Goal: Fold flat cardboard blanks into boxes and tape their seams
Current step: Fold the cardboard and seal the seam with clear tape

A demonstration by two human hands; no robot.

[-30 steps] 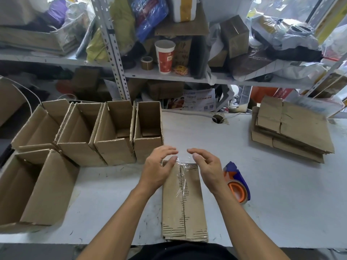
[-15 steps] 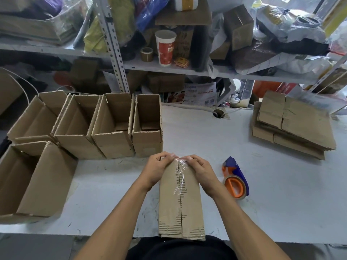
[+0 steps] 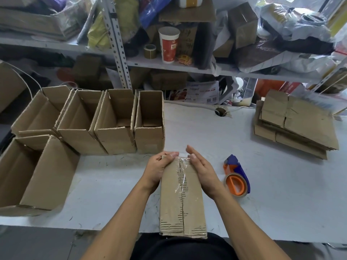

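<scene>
Five done: open-topped folded boxes (image 3: 116,122) stand in a group at table (image 3: 272,194) left.
Current box: box in hand (image 3: 182,196) at table's near edge, centre, taped seam up.
Left hand (image 3: 159,169): fingers curled over far left corner, pressing tape end.
Right hand (image 3: 201,168): flat, straight fingers against far right edge.
Tape dispenser (image 3: 237,178): set down, just right of the box.
Left to do: stack of flat blanks (image 3: 298,124), far right.
Judgement: seam nearly finished.

Packing room, cluttered metal shelving (image 3: 120,53) beyond the grip, folded boxes (image 3: 116,124) left, flat blanks (image 3: 300,126) right
</scene>
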